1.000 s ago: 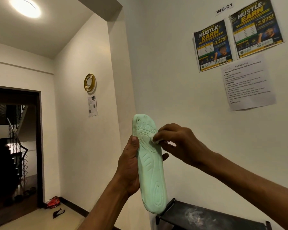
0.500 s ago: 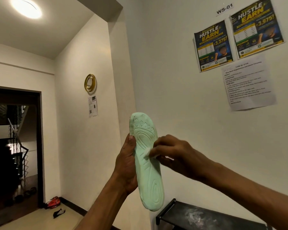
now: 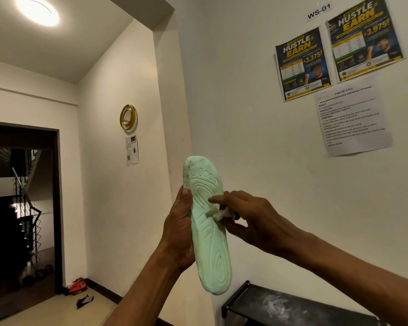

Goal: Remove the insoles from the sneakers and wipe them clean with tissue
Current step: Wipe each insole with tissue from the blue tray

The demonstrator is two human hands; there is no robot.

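A pale green insole [image 3: 210,250] stands upright in front of me, toe end up, its ribbed underside facing me. My left hand [image 3: 178,234] grips it from the left edge, thumb on the front. My right hand [image 3: 247,220] pinches a small wad of white tissue [image 3: 220,214] and presses it against the insole's middle, a little above centre. No sneakers are in view.
A black shoe rack top [image 3: 292,307] sits low right against the white wall. Posters and a task sheet [image 3: 351,118] hang on that wall. A dark doorway [image 3: 21,208] to a staircase is at left, with a red item [image 3: 77,284] on the floor.
My right hand with the tissue has slid down the insole from near the toe area to the middle. The insole has lowered slightly.
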